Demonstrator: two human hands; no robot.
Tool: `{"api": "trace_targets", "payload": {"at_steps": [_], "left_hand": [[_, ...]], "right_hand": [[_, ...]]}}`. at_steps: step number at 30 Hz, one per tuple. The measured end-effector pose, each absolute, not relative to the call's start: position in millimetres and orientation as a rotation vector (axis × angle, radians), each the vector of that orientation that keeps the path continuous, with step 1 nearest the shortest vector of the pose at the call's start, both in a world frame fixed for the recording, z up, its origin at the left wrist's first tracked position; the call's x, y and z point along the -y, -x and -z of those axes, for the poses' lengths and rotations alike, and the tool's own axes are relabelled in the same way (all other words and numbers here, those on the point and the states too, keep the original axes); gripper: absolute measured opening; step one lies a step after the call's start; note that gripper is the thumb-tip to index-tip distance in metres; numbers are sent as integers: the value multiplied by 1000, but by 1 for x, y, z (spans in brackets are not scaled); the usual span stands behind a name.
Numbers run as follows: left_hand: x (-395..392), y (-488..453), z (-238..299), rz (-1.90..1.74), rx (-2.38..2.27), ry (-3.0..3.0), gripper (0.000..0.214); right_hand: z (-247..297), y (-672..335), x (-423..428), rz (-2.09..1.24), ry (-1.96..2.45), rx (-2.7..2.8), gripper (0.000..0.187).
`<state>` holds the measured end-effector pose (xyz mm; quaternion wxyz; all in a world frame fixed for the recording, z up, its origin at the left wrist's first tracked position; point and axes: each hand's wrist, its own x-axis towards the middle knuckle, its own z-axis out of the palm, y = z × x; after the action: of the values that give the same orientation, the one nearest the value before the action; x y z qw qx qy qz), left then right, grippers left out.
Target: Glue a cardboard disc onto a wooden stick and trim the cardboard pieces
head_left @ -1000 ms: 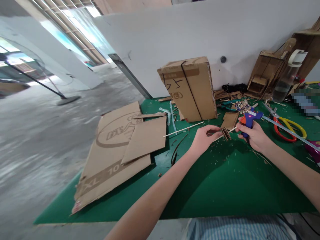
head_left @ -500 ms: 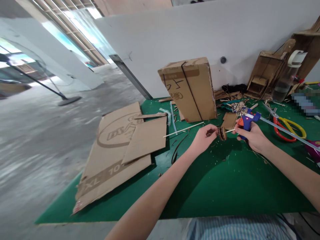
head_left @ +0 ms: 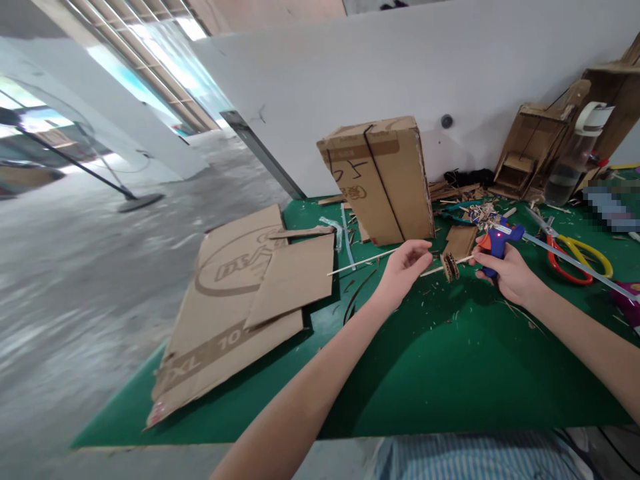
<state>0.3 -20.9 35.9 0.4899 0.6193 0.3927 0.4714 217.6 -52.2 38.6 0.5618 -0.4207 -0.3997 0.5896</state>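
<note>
One stand point(head_left: 141, 202), seen by me through the distant head camera, rests on the floor point(head_left: 165, 260) at the upper left of the frame. Toward the lower left lies a printed cardboard sheet point(head_left: 210, 320), flat on the green table point(head_left: 410, 393); a smaller plain piece point(head_left: 297, 277) overlaps its right part, and a narrow strip point(head_left: 305, 232) lies along the upper edge of both.

Near the centre, a thin stick point(head_left: 357, 265) runs from the plain piece toward the left hand point(head_left: 403, 267), which hides its far end. Above stands the box point(head_left: 385, 180), upright before the white wall point(head_left: 400, 73), a dark line down its front. I find the left fingers released and loosely curled, the thumb parted from them.

Just beside them, right of centre, is the disc point(head_left: 451, 267), a layered cardboard round threaded on a rod point(head_left: 433, 271). The rod's right end is pinched by the right hand point(head_left: 517, 277), whose fingers also grasp the glue gun point(head_left: 497, 240); I cannot tell whether its trigger is pressed. Behind the disc lies a scrap point(head_left: 463, 239). A pale glue stick point(head_left: 555, 251) extends from the gun's rear across the scissors point(head_left: 583, 242). At the upper right, the bottle point(head_left: 570, 163) stands beside a cardboard model point(head_left: 533, 137).
</note>
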Motion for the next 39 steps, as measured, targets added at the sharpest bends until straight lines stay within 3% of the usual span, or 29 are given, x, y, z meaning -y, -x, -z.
{"api": "trace_targets", "payload": {"at_steps": [19, 34, 39], "left_hand": [[27, -2, -43, -1129, -1024, -1788, 14], [-5, 22, -40, -1638, -1043, -763, 24], [-4, 26, -41, -1458, -1370, -1303, 37]], "right_hand": [[-36, -218, 51, -1438, 1044, 907, 39], [-37, -229, 42, -1291, 1066, 766, 42], [-33, -236, 36, -1240, 1065, 732, 46]]}}
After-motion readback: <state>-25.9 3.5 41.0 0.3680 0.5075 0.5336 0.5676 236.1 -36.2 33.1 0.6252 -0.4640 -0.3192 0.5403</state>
